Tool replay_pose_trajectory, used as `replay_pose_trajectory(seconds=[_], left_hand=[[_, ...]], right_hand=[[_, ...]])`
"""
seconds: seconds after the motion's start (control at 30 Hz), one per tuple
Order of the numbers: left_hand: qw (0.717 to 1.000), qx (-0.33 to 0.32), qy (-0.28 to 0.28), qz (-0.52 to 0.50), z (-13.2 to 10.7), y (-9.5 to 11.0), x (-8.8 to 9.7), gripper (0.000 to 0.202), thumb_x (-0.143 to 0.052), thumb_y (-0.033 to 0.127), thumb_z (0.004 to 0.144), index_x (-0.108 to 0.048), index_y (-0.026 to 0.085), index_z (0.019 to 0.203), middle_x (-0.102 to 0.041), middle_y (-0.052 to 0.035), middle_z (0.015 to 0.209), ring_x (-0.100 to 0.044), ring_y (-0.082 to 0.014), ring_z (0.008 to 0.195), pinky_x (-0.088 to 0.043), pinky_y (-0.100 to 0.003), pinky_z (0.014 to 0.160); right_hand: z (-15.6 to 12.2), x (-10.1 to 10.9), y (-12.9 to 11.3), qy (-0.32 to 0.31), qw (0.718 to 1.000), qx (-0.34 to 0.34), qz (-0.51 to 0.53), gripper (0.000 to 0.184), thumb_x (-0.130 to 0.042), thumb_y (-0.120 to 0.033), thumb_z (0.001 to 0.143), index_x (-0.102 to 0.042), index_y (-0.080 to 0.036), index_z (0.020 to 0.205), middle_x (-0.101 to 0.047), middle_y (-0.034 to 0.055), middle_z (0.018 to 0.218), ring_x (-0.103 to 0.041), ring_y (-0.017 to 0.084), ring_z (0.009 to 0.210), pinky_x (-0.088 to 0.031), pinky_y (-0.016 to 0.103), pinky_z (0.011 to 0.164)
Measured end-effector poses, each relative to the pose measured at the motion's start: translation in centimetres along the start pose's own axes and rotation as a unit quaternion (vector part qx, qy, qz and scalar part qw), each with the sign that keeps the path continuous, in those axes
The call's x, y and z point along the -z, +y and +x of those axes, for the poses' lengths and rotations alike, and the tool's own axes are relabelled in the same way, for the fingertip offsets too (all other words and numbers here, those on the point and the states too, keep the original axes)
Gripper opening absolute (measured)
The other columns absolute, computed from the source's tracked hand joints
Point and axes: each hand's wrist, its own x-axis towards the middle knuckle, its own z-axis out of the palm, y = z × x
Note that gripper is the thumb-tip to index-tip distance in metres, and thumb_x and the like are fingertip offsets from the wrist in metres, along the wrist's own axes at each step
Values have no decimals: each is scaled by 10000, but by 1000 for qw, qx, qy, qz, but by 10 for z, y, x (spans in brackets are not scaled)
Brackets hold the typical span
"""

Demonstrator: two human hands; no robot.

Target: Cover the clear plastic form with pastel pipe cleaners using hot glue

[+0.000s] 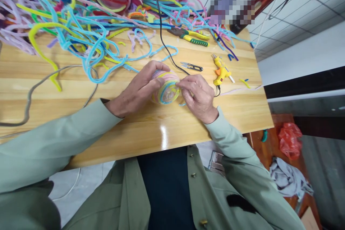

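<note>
A small rounded piece wound from pink, yellow and blue pipe cleaners [169, 91] is held just above or on the table, its coiled end turned toward me. My left hand [141, 88] wraps around its left side, with the thumb lying across the top. At its right edge my right hand [198, 96] pinches thumb and forefinger together against the yellow ring; whatever lies between those fingertips is too small to make out. A short blue scrap [182, 104] lies under the right hand.
Behind my hands lie thread snips [192, 66], green-and-yellow pliers [192, 37] and a yellow glue gun [221, 73]. Tangled pipe cleaners [94, 50] cover the back left. A black cord [161, 25] hangs across the middle. A red thermos [258, 1] stands back right.
</note>
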Motion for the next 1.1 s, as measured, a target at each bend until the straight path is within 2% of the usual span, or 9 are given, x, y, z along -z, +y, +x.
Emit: replay_pose_trajectory(seconds=[0.17,0.3,0.4,0.57,0.87,1.1], left_hand=[[1000,-7,-1,16,2,2,1,568,-555,788,1109,-640,274,1337,-695,-89,1382,-669,-321,1306,-592,-499,1170],[999,-14,10,30,5,4,0,562,-621,764,1088,-646,244,1301,-706,-99,1348,-681,-320,1277,-595,-505,1174],[999,-12,11,46,6,4,-2,558,-650,739,1071,-637,232,1305,-709,-96,1331,-692,-304,1232,-615,-482,1127],[998,-6,17,62,5,5,-4,537,-664,714,1058,-630,233,1294,-711,-79,1274,-697,-275,1151,-639,-442,1048],[998,-13,24,48,7,-2,-2,510,-695,685,1036,-670,237,1280,-714,-67,1233,-698,-284,1132,-653,-456,1030],[999,-20,14,37,9,-9,0,433,-718,566,1019,-670,232,1291,-718,-65,1177,-723,-293,1042,-678,-494,965]], right_hand=[[2,0,0,8,1000,15,-2,265,-595,-121,1109,-822,-239,1179,-830,54,1034,-786,199,938,-678,362,806],[2,0,0,-18,999,-6,-42,276,-573,-168,1135,-827,-272,1155,-839,52,1037,-794,201,946,-698,370,817],[2,-1,-1,-19,999,-9,-50,268,-572,-178,1134,-826,-262,1137,-832,46,1020,-799,202,943,-695,369,820],[4,-1,-2,5,1000,8,-17,234,-611,-113,1096,-808,-237,1125,-826,56,1010,-801,210,932,-681,362,826],[2,-4,1,17,1000,16,-6,224,-611,-129,1101,-791,-246,1165,-812,37,1019,-794,204,944,-665,365,821],[-2,-4,3,-9,1000,13,-17,257,-557,-178,1128,-783,-262,1218,-811,56,1066,-803,223,992,-684,409,850]])
